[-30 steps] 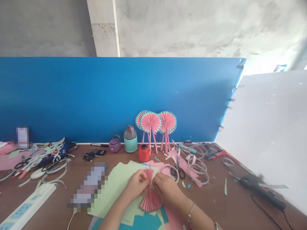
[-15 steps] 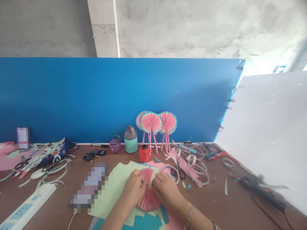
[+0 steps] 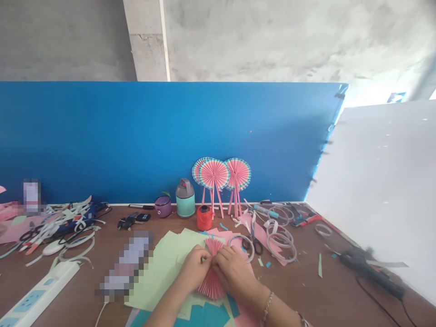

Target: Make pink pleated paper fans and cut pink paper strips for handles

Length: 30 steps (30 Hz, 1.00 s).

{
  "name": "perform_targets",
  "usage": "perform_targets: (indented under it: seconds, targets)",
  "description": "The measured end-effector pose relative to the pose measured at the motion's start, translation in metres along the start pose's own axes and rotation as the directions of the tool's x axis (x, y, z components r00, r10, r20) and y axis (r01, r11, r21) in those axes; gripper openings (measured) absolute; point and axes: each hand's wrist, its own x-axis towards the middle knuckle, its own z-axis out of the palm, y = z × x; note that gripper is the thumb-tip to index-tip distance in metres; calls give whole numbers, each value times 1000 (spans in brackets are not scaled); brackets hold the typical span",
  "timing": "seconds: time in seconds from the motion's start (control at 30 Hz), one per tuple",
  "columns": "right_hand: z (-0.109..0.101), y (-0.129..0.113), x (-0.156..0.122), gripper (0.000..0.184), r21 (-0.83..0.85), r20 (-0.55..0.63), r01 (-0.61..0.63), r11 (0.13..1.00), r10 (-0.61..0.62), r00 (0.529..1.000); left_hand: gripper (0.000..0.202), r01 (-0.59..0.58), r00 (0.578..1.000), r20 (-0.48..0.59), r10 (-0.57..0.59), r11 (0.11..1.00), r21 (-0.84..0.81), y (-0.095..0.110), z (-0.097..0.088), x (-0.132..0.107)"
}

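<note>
A pleated pink paper fan (image 3: 210,286) lies over the paper sheets, pinched at its middle so that its folds spread above and below. My left hand (image 3: 196,265) grips it from the left, thumb and forefinger closed near the centre. From the right, my right hand (image 3: 233,268) has its fingers closed on the same folds and covers part of them. Under both hands are pale green sheets (image 3: 163,263), with teal paper (image 3: 204,315) and pink paper at the near side.
Finished pink fans (image 3: 214,174) stand against the blue partition (image 3: 102,136). Before them is a red container (image 3: 204,218). Scissors (image 3: 254,238) and clear tape rings (image 3: 281,245) lie right; a glue gun (image 3: 371,272) is farther right. A phone (image 3: 127,263) and power strip (image 3: 41,295) lie left.
My hands have drawn closer together at the fan's middle. The right hand has shifted left over the folds, and the fan's upper part looks narrower and tilted.
</note>
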Motion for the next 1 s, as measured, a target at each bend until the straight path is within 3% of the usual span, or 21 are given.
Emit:
perform_targets:
  seconds: [0.27, 0.5, 0.77, 1.0]
  targets:
    - [-6, 6, -1, 13, 102, 124, -107, 989, 94, 988, 15, -84, 996, 28, 83, 996, 31, 0, -5, -6]
    - [-7, 10, -2, 18, 188, 111, -109, 976, 89, 990, 14, -99, 995, -3, 99, 994, 54, 3, -4, -6]
    - [-8, 12, -2, 18, 191, 83, -95, 977, 80, 993, 14, -88, 996, -27, 89, 994, 59, 6, -5, -7]
    - [-9, 12, -1, 15, 126, 148, -127, 984, 108, 983, 12, -64, 997, -34, 68, 992, 107, 6, -5, -6]
